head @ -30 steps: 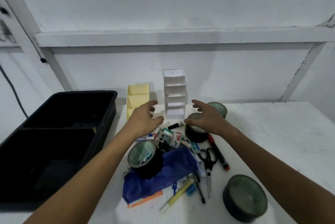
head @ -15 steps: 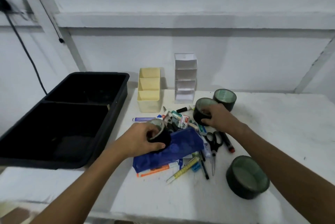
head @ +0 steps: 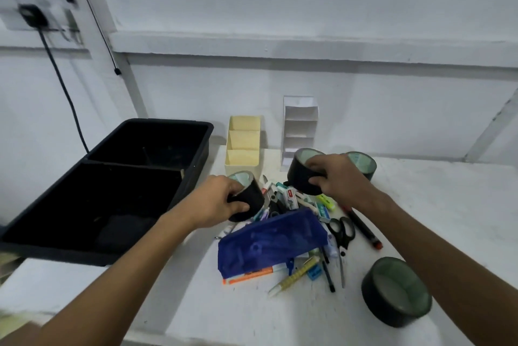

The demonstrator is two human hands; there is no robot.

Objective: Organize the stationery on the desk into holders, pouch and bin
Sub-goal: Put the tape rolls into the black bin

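My left hand (head: 215,205) grips a black tape roll (head: 249,197), tilted and lifted off the pile beside the black bin (head: 196,155). My right hand (head: 340,177) grips a second black tape roll (head: 298,174) above the pile. Below lie a blue mesh pouch (head: 272,242), black scissors (head: 342,229), a red-tipped marker (head: 364,230), a yellow pen (head: 294,278) and several small items. A yellow holder (head: 243,149) and a white holder (head: 300,124) stand at the back.
A third tape roll (head: 364,164) sits behind my right hand, and a fourth (head: 396,291) lies at the front right of the white desk (head: 448,219). The bin has two compartments. A black cable (head: 64,87) hangs down the wall at left.
Both hands closed on tape rolls and lifted them off the pile. The left hand's roll moved left toward the bin. The camera view shifted downward and left.
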